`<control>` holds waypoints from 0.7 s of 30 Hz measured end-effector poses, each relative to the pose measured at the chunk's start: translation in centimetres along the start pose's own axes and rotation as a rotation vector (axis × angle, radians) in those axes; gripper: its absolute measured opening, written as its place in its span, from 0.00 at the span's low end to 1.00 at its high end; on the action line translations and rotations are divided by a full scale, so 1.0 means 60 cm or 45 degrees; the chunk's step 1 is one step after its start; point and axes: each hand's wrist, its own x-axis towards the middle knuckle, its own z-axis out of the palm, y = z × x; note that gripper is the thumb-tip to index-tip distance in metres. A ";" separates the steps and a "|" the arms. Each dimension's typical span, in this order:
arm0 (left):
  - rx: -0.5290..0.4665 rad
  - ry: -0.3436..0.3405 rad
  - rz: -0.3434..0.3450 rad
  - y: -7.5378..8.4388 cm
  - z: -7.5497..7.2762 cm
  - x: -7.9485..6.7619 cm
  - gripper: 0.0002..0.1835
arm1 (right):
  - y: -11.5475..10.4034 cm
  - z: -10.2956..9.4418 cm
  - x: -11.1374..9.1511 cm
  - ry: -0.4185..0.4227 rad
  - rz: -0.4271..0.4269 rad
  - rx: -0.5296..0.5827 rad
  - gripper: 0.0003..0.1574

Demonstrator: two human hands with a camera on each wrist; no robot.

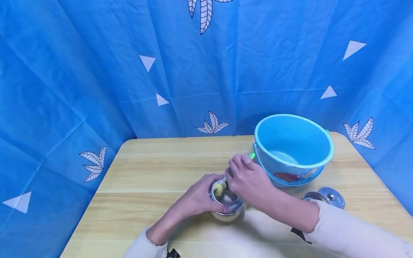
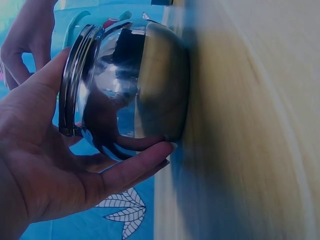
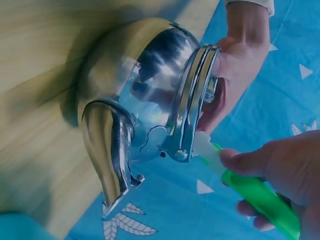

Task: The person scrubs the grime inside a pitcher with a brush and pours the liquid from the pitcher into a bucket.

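A shiny metal teapot with a short spout stands on the wooden table, its mouth uncovered. My left hand grips it from the left, the thumb over the near rim and the other fingers round the far side. In my right hand is a brush with a green handle and a whitish neck. The brush's pale yellow sponge head sits inside the teapot against the inner wall. Seen from the right wrist, the spout points away from the left hand.
A light blue bucket stands at the back right, its handle hanging down. Beside my right forearm lie a round metal lid with a knob and another shiny metal piece. A blue patterned cloth hangs round the table.
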 end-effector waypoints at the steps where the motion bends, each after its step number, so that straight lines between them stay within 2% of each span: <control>1: 0.000 0.000 0.002 0.000 0.000 0.000 0.53 | 0.000 -0.002 0.000 0.010 -0.014 -0.029 0.08; 9: 0.027 -0.018 -0.008 -0.001 -0.001 0.001 0.52 | -0.002 -0.019 0.004 0.105 -0.154 -0.303 0.09; 16: 0.059 -0.018 0.054 -0.002 -0.007 0.001 0.45 | -0.015 -0.050 0.010 -0.029 -0.297 -0.474 0.11; 21: 0.098 -0.049 0.071 -0.003 -0.013 0.004 0.43 | -0.023 -0.072 0.012 -0.105 -0.369 -0.468 0.13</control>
